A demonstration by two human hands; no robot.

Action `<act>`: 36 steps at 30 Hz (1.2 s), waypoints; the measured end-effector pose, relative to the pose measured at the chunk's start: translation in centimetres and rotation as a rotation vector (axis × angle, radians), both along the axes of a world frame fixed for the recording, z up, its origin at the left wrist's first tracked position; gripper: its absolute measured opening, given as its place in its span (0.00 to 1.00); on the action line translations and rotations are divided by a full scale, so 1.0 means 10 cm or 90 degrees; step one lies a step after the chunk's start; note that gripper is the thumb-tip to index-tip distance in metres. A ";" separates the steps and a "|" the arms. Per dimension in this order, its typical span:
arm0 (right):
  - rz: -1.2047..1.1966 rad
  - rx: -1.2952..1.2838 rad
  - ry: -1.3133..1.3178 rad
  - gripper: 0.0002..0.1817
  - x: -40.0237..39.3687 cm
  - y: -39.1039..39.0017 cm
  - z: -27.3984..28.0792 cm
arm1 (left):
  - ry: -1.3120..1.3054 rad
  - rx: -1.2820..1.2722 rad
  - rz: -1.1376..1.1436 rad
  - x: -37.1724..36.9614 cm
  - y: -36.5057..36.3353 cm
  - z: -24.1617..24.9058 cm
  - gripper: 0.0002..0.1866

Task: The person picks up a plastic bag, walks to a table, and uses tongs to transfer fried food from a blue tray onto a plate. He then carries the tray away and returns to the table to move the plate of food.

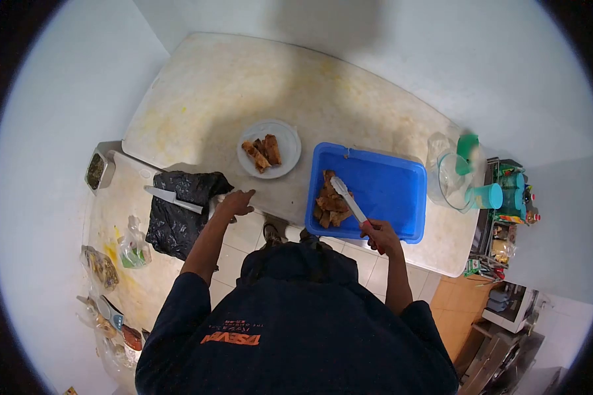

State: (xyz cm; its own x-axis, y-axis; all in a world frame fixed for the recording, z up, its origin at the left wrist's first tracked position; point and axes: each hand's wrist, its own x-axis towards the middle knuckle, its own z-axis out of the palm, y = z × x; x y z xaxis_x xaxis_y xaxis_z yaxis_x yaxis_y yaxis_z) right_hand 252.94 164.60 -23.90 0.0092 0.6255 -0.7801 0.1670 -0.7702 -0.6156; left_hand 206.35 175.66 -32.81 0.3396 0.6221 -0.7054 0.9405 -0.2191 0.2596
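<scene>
My right hand (381,236) is wrapped round the red handle of metal tongs (349,200). Their tips reach down to a heap of browned food pieces (333,214), perhaps cooked meat, at the left end of a blue plastic tub (395,191). Off to the left, my left hand (238,203) is held out with fingers apart and nothing in it, near the table's front edge. Beyond it a white plate (286,169) bears a few similar browned pieces (263,155).
A knife (172,199) lies on a black plastic bag (171,230) left of my left hand. Filled bags (134,245) and a metal container (100,170) stand farther left. At the right are a clear bowl (453,184), a turquoise cup (486,196) and a loaded rack (507,204).
</scene>
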 end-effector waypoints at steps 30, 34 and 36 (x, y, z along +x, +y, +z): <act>0.153 0.230 -0.146 0.27 -0.27 0.58 0.18 | -0.016 0.003 -0.033 -0.01 0.03 -0.01 0.39; 0.125 0.081 -0.148 0.29 0.24 0.14 0.42 | -0.006 0.017 -0.049 0.00 0.12 -0.05 0.37; 0.129 0.095 -0.183 0.30 0.29 0.00 0.43 | -0.021 0.037 -0.082 -0.03 0.16 -0.17 0.37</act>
State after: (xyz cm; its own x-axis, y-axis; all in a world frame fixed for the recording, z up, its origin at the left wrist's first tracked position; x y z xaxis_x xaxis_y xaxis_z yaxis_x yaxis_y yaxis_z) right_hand 255.89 164.60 -19.59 0.0788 0.7432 -0.6645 0.4896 -0.6095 -0.6236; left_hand 206.01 177.22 -34.53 0.4418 0.6117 -0.6562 0.8949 -0.3524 0.2739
